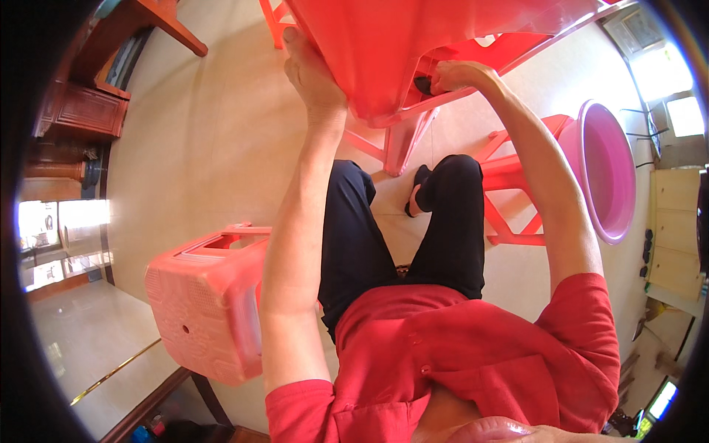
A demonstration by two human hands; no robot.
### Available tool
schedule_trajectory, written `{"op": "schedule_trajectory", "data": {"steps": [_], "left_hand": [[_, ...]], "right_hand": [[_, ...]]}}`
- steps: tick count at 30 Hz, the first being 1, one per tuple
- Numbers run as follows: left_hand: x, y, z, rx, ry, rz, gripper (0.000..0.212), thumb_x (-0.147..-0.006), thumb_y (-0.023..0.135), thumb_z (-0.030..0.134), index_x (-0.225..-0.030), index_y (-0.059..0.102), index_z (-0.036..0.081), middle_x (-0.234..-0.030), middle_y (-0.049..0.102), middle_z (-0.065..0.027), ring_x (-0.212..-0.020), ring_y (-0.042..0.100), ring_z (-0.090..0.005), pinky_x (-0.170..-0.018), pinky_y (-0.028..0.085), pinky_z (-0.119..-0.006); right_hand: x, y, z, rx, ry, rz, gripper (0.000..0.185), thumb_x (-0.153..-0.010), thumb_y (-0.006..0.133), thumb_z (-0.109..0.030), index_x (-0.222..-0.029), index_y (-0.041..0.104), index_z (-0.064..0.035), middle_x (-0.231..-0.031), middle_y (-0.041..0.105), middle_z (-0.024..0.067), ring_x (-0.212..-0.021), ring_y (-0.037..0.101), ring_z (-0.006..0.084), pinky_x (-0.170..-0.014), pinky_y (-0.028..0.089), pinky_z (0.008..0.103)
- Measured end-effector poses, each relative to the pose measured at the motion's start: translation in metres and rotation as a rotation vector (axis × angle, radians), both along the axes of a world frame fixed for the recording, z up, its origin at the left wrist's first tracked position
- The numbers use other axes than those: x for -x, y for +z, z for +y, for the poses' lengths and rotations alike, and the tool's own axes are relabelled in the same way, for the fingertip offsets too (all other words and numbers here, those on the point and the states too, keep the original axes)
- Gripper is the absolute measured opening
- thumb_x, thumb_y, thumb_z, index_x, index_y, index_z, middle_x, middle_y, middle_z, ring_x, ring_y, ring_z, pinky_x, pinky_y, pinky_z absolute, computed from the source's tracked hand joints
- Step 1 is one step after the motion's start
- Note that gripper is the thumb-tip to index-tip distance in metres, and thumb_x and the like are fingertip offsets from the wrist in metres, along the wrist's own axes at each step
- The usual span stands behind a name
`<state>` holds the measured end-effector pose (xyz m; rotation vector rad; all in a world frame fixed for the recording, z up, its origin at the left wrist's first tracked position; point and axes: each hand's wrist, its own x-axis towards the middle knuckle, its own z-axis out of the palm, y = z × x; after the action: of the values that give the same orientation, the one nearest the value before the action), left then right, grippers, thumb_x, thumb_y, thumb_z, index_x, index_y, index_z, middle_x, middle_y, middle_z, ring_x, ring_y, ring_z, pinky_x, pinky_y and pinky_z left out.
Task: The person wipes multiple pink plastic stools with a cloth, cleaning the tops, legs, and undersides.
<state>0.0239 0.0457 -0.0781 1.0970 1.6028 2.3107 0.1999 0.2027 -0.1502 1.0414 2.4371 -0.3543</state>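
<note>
A large red plastic stool [354,61] is tilted up in front of me at the top of the view, its upper part cut off by the picture's edge. My left hand [316,75] grips its left side, with most of the fingers hidden behind the plastic. At the cut-out opening on the stool's right side is my right hand [457,76], fingers curled. A small black object [423,85] shows at those fingertips and seems held in them; its kind cannot be made out.
Another red stool [507,171] stands to the right, beside a pink plastic basin [609,174]. At my left is a faded red stool [205,310] with a patterned seat. Wooden furniture [88,108] lines the far left, above a tiled floor [166,183].
</note>
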Motion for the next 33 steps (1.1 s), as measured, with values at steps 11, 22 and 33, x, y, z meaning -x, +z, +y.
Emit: {"op": "schedule_trajectory", "data": {"steps": [11, 22, 33], "left_hand": [[0.004, -0.001, -0.004, -0.015, 0.005, 0.034, 0.054, -0.095, 0.027, 0.047, -0.074, 0.052, 0.004, -0.067, 0.057, -0.0027, -0.064, 0.051, -0.0128, -0.064, 0.042, -0.03], [0.027, -0.026, 0.001, 0.108, -0.085, 0.258, 0.032, -0.093, 0.038, 0.032, -0.101, 0.047, 0.002, -0.099, 0.058, -0.0107, -0.089, 0.057, -0.0234, -0.074, 0.044, -0.034], [0.024, -0.033, 0.001, 0.161, 0.098, 0.594, 0.047, -0.086, 0.049, 0.023, -0.125, 0.036, 0.001, -0.121, 0.047, -0.0143, -0.107, 0.049, -0.0305, -0.088, 0.037, -0.04]], "right_hand": [[0.014, 0.001, 0.021, -0.405, -0.201, 0.451, 0.029, -0.074, 0.049, -0.016, -0.097, 0.066, -0.0087, -0.095, 0.065, 0.012, -0.092, 0.061, 0.0286, -0.071, 0.05, 0.0425], [0.011, -0.031, 0.019, -0.143, 0.012, 0.381, 0.027, -0.07, 0.049, -0.003, -0.091, 0.066, -0.0041, -0.098, 0.062, 0.0163, -0.092, 0.059, 0.0357, -0.078, 0.047, 0.0444], [0.023, -0.048, 0.091, -0.68, -0.339, 0.813, 0.025, -0.07, 0.051, -0.003, -0.091, 0.065, -0.0041, -0.096, 0.062, 0.017, -0.092, 0.059, 0.035, -0.076, 0.048, 0.0445]]}}
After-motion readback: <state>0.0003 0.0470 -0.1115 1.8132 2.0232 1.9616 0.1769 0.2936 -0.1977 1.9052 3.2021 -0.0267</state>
